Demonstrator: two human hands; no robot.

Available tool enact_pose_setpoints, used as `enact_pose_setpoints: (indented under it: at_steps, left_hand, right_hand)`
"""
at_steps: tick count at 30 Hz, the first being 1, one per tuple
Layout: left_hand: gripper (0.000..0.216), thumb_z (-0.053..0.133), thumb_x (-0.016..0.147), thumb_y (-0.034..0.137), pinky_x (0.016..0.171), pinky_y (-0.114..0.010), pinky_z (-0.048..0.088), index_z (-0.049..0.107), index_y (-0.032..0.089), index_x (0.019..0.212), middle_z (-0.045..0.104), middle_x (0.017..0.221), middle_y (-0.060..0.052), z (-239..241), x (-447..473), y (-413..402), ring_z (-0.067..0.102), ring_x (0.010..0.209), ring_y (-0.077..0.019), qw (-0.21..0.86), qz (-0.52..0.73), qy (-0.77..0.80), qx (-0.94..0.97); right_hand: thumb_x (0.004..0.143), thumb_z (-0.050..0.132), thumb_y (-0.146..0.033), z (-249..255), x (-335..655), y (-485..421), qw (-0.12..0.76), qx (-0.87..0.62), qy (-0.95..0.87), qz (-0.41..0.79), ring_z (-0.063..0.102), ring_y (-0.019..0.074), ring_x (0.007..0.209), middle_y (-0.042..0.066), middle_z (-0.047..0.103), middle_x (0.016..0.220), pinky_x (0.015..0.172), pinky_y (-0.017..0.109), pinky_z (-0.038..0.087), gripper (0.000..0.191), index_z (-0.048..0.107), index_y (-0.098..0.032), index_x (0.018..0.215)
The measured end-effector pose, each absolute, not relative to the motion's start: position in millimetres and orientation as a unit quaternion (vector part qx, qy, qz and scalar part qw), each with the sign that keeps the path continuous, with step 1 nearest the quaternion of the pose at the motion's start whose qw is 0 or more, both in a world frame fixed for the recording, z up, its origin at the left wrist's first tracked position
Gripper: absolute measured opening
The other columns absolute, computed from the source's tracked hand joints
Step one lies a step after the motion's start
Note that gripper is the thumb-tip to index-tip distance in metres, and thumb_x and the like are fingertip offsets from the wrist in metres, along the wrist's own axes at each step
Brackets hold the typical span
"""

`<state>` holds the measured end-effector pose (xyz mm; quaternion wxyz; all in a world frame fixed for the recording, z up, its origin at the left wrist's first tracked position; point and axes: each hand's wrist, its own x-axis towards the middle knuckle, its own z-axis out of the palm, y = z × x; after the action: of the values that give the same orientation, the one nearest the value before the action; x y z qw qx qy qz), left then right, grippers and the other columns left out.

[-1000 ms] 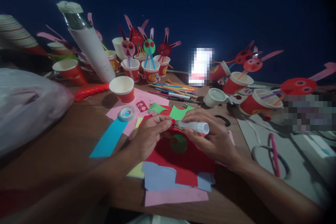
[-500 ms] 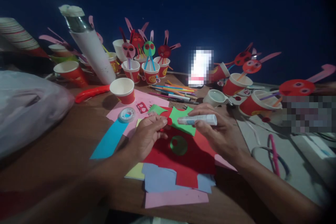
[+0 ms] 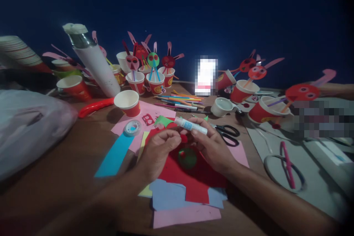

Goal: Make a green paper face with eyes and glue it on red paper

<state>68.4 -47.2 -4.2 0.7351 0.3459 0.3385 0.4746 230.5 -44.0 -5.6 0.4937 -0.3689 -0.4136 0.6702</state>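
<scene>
My left hand [image 3: 159, 151] pinches a small red paper piece [image 3: 183, 138] between thumb and fingertips. In my right hand [image 3: 214, 147] is a glue stick [image 3: 191, 125] with a white and blue label, held tilted with its tip to the upper left. The two hands nearly meet over a red paper sheet [image 3: 197, 191]. Below them a green paper circle [image 3: 187, 158] lies on that sheet, with a small red spot on its left part. Black-handled scissors [image 3: 229, 132] lie just beyond my right hand, their blades hidden. A roll of clear tape [image 3: 132, 128] rests left of my left hand.
Several red paper cups with paper rabbit faces stand behind, one a green face [image 3: 153, 59]. Also around are a white cup [image 3: 222, 107], pencils [image 3: 179, 99], a thermos [image 3: 95, 64], a plastic bag [image 3: 33, 129], blue paper [image 3: 114, 156] and a bright phone screen [image 3: 206, 76]. Another person's arm [image 3: 340, 91] shows at right.
My right hand has moved left and nearer my left hand, bringing the glue stick above the red piece. The scissors have come into sight. The whole view has shifted slightly.
</scene>
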Motion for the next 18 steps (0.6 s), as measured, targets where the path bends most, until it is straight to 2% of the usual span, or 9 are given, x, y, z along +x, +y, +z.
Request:
enact_pose_setpoints:
  at_steps: [4,6,10,12,15,18]
  left_hand:
    - [0.008,0.069,0.074,0.025,0.064,-0.020,0.042,0.065,0.018,0.071,0.062,0.067,0.003,-7,74,-53,0.053,0.064,-0.0081,0.716,0.473,0.340,0.385]
    - [0.009,0.068,0.075,0.025,0.062,-0.020,0.042,0.065,0.018,0.072,0.061,0.063,0.003,-7,75,-54,0.053,0.061,-0.0079,0.708,0.478,0.344,0.389]
    - [0.013,0.068,0.075,0.027,0.056,-0.020,0.043,0.061,0.017,0.070,0.060,0.062,0.003,-3,76,-54,0.054,0.056,-0.0084,0.711,0.489,0.344,0.370]
    - [0.014,0.067,0.076,0.028,0.054,-0.022,0.044,0.060,0.016,0.071,0.059,0.060,0.002,0,74,-54,0.055,0.054,-0.0101,0.715,0.491,0.338,0.365]
    - [0.013,0.064,0.078,0.027,0.054,-0.024,0.045,0.058,0.017,0.074,0.059,0.060,0.002,3,72,-54,0.056,0.052,-0.0110,0.719,0.499,0.314,0.368]
    - [0.010,0.059,0.082,0.026,0.053,-0.025,0.046,0.056,0.018,0.077,0.057,0.056,0.004,4,72,-55,0.055,0.048,-0.0104,0.733,0.490,0.291,0.371]
  right_hand:
    - [0.085,0.057,-0.037,-5,221,-55,0.444,-0.374,-0.460,0.672,0.050,0.0074,0.054,-0.004,0.056,0.073,0.048,0.018,0.040,0.033,0.046,-0.028,0.115]
    - [0.085,0.057,-0.037,-4,218,-59,0.419,-0.379,-0.486,0.667,0.044,0.0069,0.049,-0.006,0.052,0.066,0.043,0.017,0.034,0.038,0.043,-0.028,0.119]
    - [0.082,0.062,-0.033,-3,215,-61,0.439,-0.365,-0.498,0.653,0.050,0.0085,0.058,-0.004,0.054,0.077,0.051,0.020,0.040,0.051,0.037,-0.029,0.126]
    - [0.084,0.059,-0.036,-4,217,-60,0.455,-0.363,-0.486,0.652,0.053,0.0104,0.063,-0.004,0.054,0.075,0.056,0.022,0.043,0.050,0.036,-0.029,0.127]
    - [0.090,0.044,-0.048,-5,221,-55,0.435,-0.361,-0.446,0.694,0.056,0.0124,0.060,-0.001,0.057,0.069,0.056,0.025,0.044,0.037,0.047,-0.023,0.117]
    - [0.090,0.035,-0.055,-7,224,-52,0.381,-0.371,-0.416,0.738,0.057,0.0121,0.054,0.004,0.062,0.071,0.051,0.024,0.042,0.046,0.058,-0.016,0.094]
